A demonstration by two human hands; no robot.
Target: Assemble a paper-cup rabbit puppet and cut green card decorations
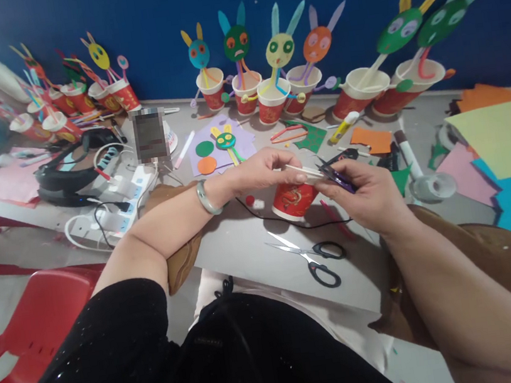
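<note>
My left hand (pixel 269 169), with a pale bangle at the wrist, pinches the rim of a red paper cup (pixel 293 200) printed with a gold design. The cup is held just above the table's front part. In my right hand (pixel 367 191) is a small pair of scissors (pixel 338 178) with purple handles, its dark blades beside the cup's rim. My right fingertips also come against the cup's right side. Whether the blades are on the rim, I cannot tell. Larger scissors (pixel 312 254) with black handles lie spread on the table just below the cup.
Several red cups with paper rabbit-like figures (pixel 280 50) line the blue wall. A green paper head (pixel 225 140) lies on lilac paper. Coloured sheets (pixel 505 140) and a tape roll (pixel 433 187) are at right. A power strip (pixel 130 199) with cables and a red chair (pixel 40 317) are at left.
</note>
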